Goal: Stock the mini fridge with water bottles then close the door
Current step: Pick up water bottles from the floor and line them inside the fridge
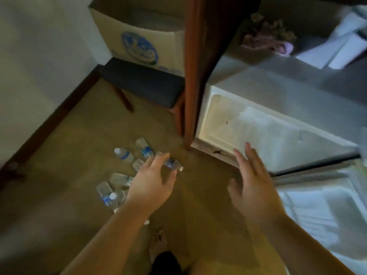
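A water bottle (pixel 172 163) is lying on its side on the carpet floor (pixel 75 155), just under the fingers (pixel 161 157) of the left hand (pixel 153 181). Its long axis is running from upper left to lower right, with the cap end poking out past the fingertips toward the fridge. The left fingers are spreading wide and curling down over it, not yet closing; whether they are touching it is unclear in the blur. This hand is plainly the nearer one. The other bottles (pixel 123 155) are lying scattered just beyond and to the left of those fingers, some hiding under the wrist. The right hand (pixel 252 181) is hovering flat with fingers held wide and holding nothing, its fingertips reaching toward the open mini fridge (pixel 218 116). The fridge door (pixel 317 205) is hanging open beside that hand's right edge. Stocking seems barely underway.
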Motion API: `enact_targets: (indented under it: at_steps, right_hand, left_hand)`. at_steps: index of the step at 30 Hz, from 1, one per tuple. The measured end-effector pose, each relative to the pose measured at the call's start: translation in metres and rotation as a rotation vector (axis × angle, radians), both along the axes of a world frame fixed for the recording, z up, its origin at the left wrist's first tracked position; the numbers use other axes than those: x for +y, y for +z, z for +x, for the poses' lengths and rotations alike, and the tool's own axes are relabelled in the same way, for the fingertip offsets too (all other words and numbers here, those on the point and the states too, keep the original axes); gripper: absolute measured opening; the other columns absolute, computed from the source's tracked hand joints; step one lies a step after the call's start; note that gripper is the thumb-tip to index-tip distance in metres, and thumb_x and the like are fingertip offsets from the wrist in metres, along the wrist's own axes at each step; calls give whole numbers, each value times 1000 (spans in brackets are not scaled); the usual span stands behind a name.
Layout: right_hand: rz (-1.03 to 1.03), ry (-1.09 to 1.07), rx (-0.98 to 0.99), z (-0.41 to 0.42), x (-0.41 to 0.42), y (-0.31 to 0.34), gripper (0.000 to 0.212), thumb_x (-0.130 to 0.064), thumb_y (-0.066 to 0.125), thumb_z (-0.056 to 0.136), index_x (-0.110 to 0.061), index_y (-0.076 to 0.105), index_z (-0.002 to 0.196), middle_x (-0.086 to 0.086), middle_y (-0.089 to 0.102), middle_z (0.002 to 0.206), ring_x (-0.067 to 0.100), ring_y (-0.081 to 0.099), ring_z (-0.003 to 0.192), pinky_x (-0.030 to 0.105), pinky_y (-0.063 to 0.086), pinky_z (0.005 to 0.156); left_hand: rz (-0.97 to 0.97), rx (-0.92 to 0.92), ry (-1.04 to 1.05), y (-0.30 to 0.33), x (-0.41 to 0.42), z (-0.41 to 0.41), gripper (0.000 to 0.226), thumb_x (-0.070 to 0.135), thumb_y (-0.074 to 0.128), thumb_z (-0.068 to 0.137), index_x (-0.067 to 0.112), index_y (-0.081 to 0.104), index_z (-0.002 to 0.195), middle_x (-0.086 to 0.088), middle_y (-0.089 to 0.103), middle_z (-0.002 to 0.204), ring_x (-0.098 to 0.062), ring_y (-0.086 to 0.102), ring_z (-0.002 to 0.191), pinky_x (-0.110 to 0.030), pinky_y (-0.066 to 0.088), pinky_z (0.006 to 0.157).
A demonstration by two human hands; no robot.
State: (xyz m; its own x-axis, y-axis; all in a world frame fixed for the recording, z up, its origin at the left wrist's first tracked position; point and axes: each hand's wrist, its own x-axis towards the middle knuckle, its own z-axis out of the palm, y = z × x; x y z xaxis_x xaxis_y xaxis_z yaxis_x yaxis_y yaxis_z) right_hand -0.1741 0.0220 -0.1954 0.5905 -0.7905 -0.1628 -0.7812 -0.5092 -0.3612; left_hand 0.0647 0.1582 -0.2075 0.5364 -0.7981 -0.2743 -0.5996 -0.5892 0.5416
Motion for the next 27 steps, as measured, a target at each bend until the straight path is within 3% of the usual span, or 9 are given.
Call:
enact_targets:
  at_steps: [4,10,17,23,27]
  right_hand:
    - [99,161,-50,87,26,-27,72,-38,55,101,-37,15,161,-8,4,172,16,10,158,41,33,122]
    - [235,270,0,146,58,-115,68,-41,59,98,-33,27,156,-2,29,163,17,36,146,41,49,110]
    - [163,508,216,158,56,-221,71,-43,59,98,-27,23,157,2,33,160,19,44,139,37,51,103]
    - [216,365,297,184,28,-344,76,-36,64,97,-26,21,158,6,38,156,22,48,136,39,52,102]
    - [209,331,374,215,6,-420,82,-35,64,97,-25,14,161,8,35,158,25,44,139,39,48,103]
  left_hand:
    - [162,70,252,-43,73,23,41,51,55,97,40,50,136,11,60,126,-14,65,99,-34,57,86]
    - [299,112,296,-109,123,37,43,52,48,95,39,47,136,10,65,121,-14,66,108,-35,57,89]
    - [434,121,301,-213,143,28,54,50,50,94,27,43,143,-2,64,127,-21,63,112,-37,55,91]
    - [506,219,434,-339,171,24,63,40,62,95,29,35,151,-2,59,139,-18,62,117,-36,55,96]
    - [452,314,586,-419,177,24,64,50,61,96,28,37,152,0,61,137,-12,62,114,-32,52,97]
